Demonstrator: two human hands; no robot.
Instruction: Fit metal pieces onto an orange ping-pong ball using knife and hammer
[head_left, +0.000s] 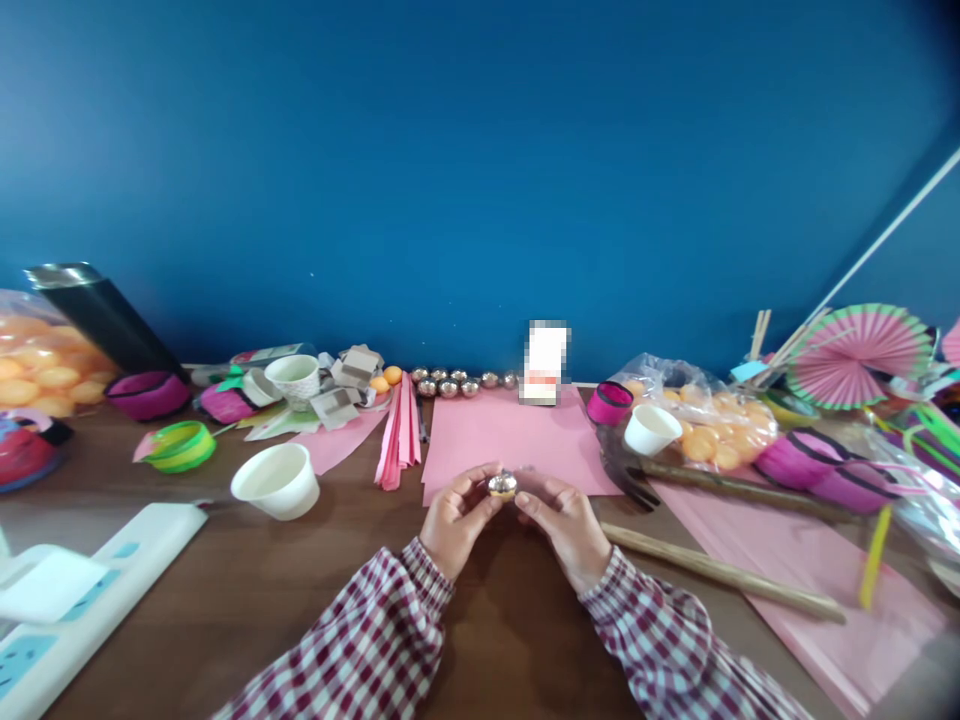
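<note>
Between the fingertips of both hands is a small shiny metal ball [502, 484], mirror-bright on top and yellowish below. My left hand [459, 520] pinches it from the left with thumb and fingers. From the right, the thumb and fingers of my right hand [564, 525] close on it too. Pink paper [517, 430] lies flat just beyond the hands. A row of similar shiny balls [450, 384] sits along the far edge of the table, by the wall.
White paper cups [276, 482] [652, 430] stand on both sides. A hammer [735, 488] and a wooden stick [724, 570] lie right. Bags of orange balls [720, 425] [52, 355] are at both ends. A power strip [105, 610] lies left, and pink paper strips [399, 435] lie mid-left.
</note>
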